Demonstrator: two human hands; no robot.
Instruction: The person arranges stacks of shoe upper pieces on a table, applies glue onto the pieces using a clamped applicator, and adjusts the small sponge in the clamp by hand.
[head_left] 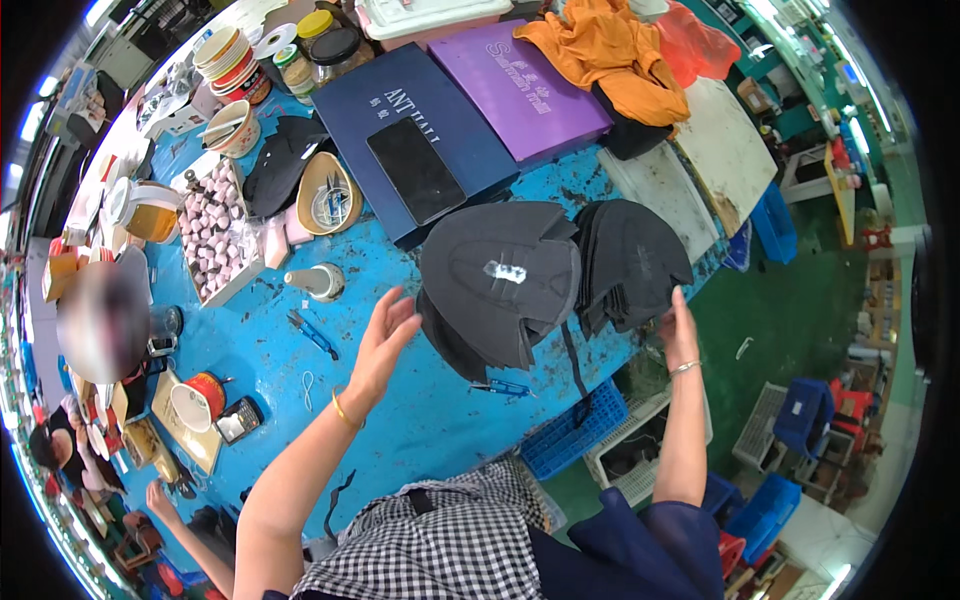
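Two stacks of black fabric cut pieces with notched edges lie side by side before me on the blue table point(380, 440). The left stack point(490, 275) has a small white patch on its top piece; the right stack point(640, 255) shows several layered edges. My left hand point(385, 340) is at the near left edge of the left stack, its fingers stretched and apart. My right hand point(680, 335) is against the right edge of the right stack, fingers extended upward and partly hidden. A black strap point(573, 360) hangs between the stacks. Blue thread snips point(500, 387) lie just below the left stack.
Behind the stacks are a dark blue box point(400, 100) with a black phone point(416, 170), and a purple box point(520, 90). Leftward lie a thread cone point(318, 282), other blue snips point(312, 335) and a tray of small pink-white pieces point(215, 230). Blue crates point(575, 430) stand below the table's edge.
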